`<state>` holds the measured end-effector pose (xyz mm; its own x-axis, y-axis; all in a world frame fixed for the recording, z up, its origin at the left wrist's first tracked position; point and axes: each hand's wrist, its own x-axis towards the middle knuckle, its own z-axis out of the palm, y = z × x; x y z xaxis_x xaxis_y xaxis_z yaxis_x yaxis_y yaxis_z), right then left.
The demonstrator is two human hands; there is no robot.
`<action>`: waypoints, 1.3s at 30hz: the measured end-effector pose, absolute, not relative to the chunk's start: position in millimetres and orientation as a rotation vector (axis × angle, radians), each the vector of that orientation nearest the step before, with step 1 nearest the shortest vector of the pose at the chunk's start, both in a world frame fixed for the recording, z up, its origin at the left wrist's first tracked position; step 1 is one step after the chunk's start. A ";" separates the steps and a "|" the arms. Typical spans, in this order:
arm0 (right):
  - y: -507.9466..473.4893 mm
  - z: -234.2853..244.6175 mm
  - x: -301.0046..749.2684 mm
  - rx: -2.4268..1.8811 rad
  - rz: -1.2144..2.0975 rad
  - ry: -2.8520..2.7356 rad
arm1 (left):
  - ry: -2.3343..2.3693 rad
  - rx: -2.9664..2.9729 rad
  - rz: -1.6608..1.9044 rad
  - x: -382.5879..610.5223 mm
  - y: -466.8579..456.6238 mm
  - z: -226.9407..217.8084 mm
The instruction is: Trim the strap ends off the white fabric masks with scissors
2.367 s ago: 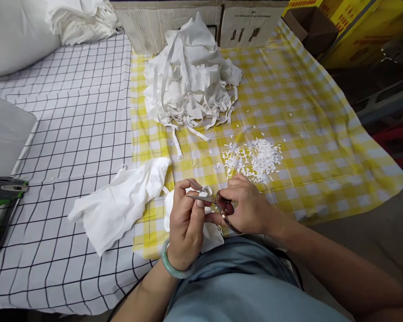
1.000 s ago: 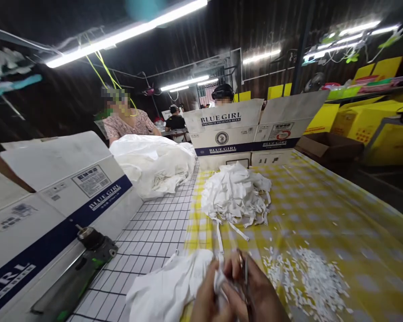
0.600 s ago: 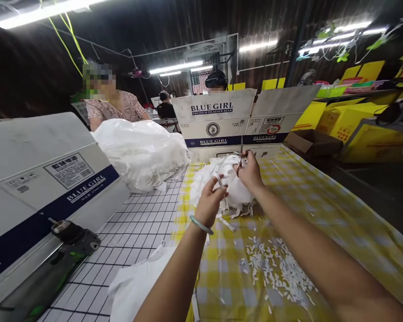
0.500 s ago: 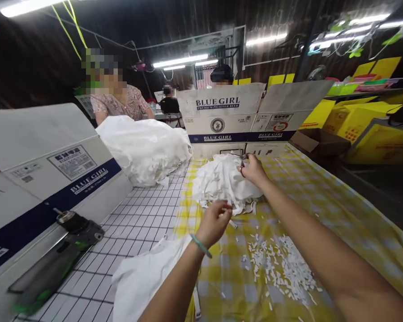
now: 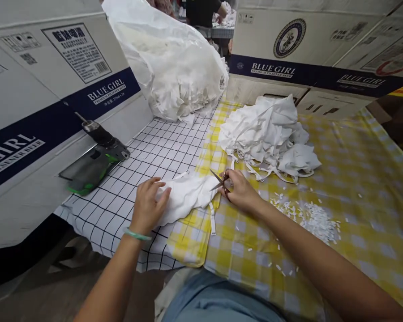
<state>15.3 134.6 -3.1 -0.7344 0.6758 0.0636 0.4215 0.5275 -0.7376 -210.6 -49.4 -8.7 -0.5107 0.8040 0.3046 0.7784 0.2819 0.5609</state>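
A white garment (image 5: 188, 194) with thin straps lies across the seam between the grid cloth and the yellow checked cloth. At its left end is my left hand (image 5: 148, 205), thumb and fingers apart, touching or just over the fabric. My right hand (image 5: 240, 190) is closed around the handles of a pair of scissors (image 5: 218, 180). The scissor blades are parted and point left, over the garment's right end. One strap (image 5: 212, 219) hangs toward the table's near edge. Beyond my right hand rises a heap of similar white garments (image 5: 265, 129), straps trailing in front.
Small white snippets (image 5: 317, 221) are scattered on the yellow checked cloth (image 5: 366, 192). A cordless power tool (image 5: 97, 161) lies by the left carton (image 5: 23, 107). At the back are a bulging clear bag of white pieces (image 5: 177, 67), another carton (image 5: 309, 53) and a person's arm.
My view has tilted down. My right hand and the scissors have come back from the heap to the near garment. My left hand has moved onto that garment's left end, its fingers spreading.
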 end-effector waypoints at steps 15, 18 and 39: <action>117.9 35.2 46.3 -0.916 1.581 -1.814 | 1.804 1.426 0.984 -147.3 -34.4 16.8; 93.7 57.2 49.7 -0.817 1.727 -1.715 | 1.537 1.174 0.983 -101.1 -46.0 6.0; 152.3 13.7 55.6 -1.204 1.222 -1.564 | 2.110 1.745 0.705 -229.6 35.6 2.6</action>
